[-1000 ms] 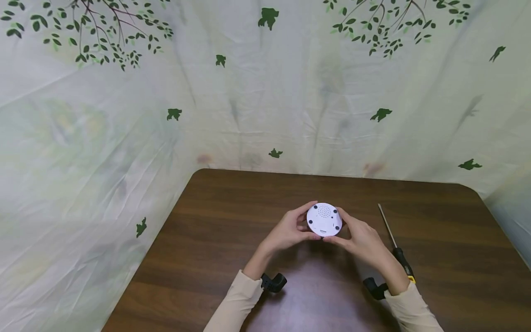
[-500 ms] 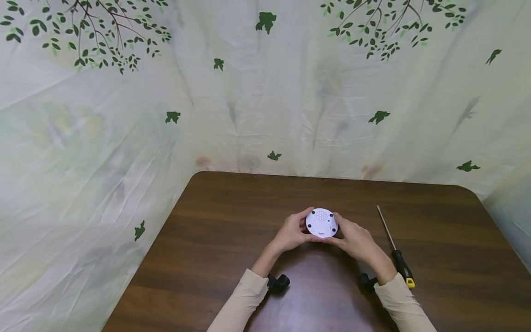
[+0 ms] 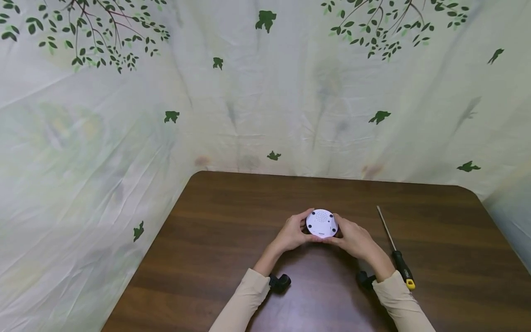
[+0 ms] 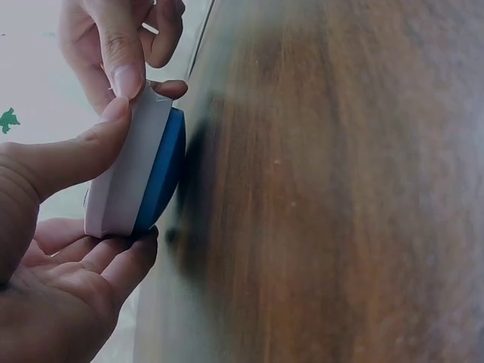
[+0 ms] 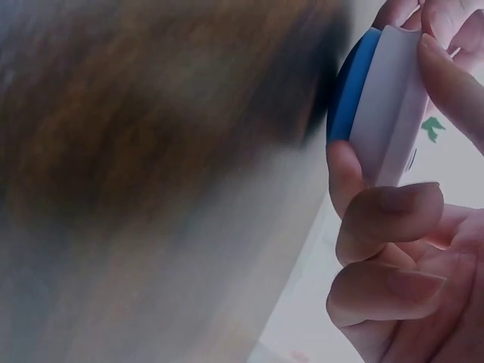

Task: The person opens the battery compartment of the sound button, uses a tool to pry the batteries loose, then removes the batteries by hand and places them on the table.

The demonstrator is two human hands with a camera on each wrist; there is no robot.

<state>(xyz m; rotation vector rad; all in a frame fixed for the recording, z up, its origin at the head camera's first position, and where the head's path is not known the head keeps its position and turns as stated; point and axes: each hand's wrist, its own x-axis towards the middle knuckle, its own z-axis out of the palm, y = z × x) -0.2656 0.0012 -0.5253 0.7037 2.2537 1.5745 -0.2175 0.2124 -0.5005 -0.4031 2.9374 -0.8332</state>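
A round white plastic device (image 3: 322,223), its face dotted with small holes and several black feet, is held up between both hands over the table. In the left wrist view its far side is a blue domed cover (image 4: 162,170), facing the tabletop. My left hand (image 3: 292,234) grips the left edge, thumb at the near rim and fingers curled round the side. On the right edge, my right hand (image 3: 356,239) holds it likewise, the two thumbs meeting near the bottom rim. The right wrist view shows two fingers (image 5: 389,219) curled below the white casing (image 5: 386,106).
A screwdriver (image 3: 401,266) with a black and yellow handle lies on the brown wooden table (image 3: 232,203), beside the right forearm. A printed cloth backdrop (image 3: 249,101) hangs behind and to the left of the table. Each wrist carries a black camera (image 3: 280,283).
Both hands have brought the device slightly down and left, then held nearly still over the last half second. The right forearm has shifted left, uncovering the screwdriver's yellow handle end.
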